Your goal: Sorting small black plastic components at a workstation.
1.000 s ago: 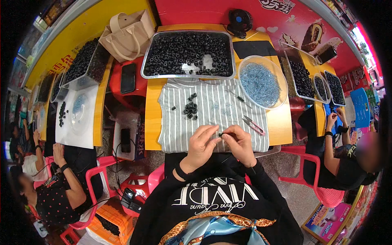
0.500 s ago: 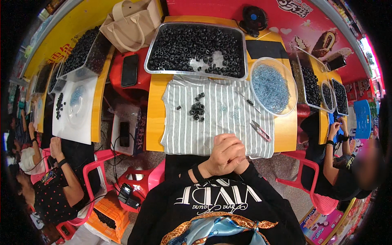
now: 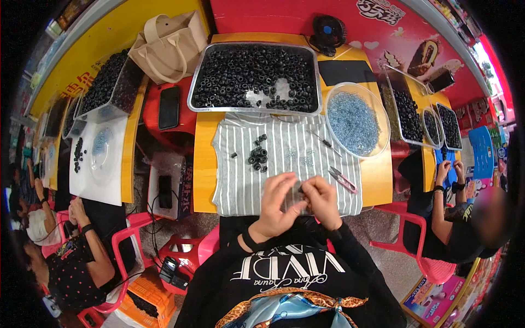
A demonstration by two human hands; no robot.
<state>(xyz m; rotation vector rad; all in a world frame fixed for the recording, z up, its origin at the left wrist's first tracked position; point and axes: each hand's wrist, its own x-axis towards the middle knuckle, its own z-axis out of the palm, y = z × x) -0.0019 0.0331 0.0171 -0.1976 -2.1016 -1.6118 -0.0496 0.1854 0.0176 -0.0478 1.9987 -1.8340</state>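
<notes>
Over the striped cloth (image 3: pixel 232 188), left hand (image 3: pixel 278 205) with grip wide, right hand (image 3: pixel 324 201) with grip narrow, pinching a small blurred dark piece (image 3: pixel 301 189), black rings (image 3: pixel 257 159) clustered beyond.

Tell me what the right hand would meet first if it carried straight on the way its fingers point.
Most likely the left hand. The right hand points forward and leftward toward it, though their relative height above the striped cloth is hard to judge from this view.
</notes>
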